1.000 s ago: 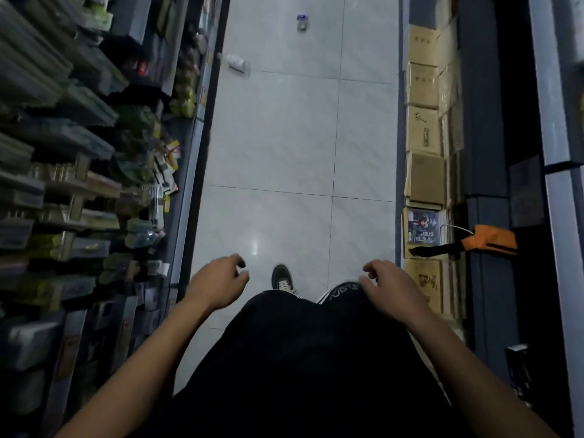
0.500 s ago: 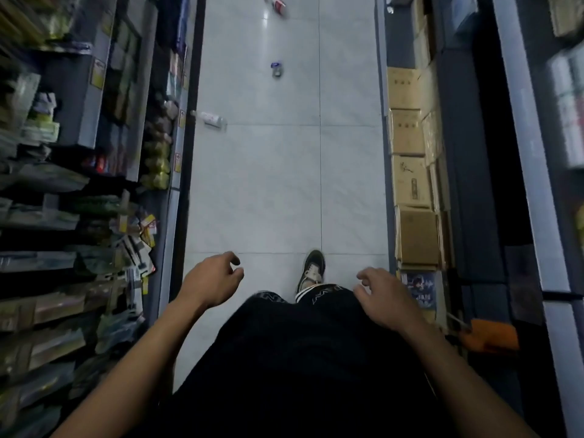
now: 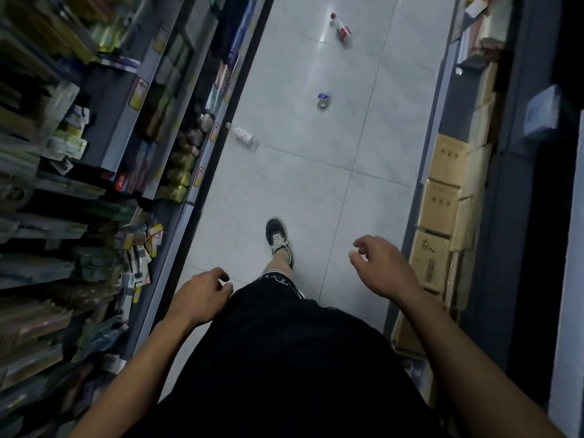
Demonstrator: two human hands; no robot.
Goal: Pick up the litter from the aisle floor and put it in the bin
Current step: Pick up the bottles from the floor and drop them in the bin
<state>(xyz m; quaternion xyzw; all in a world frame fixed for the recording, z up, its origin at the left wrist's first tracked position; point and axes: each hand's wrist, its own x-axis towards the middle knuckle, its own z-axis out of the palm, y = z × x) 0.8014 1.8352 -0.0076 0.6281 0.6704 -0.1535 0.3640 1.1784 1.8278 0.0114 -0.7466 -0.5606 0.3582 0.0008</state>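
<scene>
Three pieces of litter lie on the pale tiled aisle floor ahead. A clear plastic bottle (image 3: pixel 244 137) rests on its side by the foot of the left shelf. A small blue-capped container (image 3: pixel 323 100) stands mid-aisle. Farther off lies a bottle with a red cap and red label (image 3: pixel 342 28). My left hand (image 3: pixel 202 294) hangs over my black shorts, fingers loosely curled and holding nothing. My right hand (image 3: pixel 379 267) is raised slightly over the floor, fingers loosely curled and holding nothing. No bin is in view.
Stocked shelves (image 3: pixel 94 172) line the left side of the narrow aisle. Stacked cardboard boxes (image 3: pixel 442 197) and dark shelving line the right. My shoe (image 3: pixel 278 238) steps forward on the tiles in the middle.
I have walked forward along the aisle, so the litter sits closer and the red-capped bottle has come into view. My right hand has lifted away from my shorts.
</scene>
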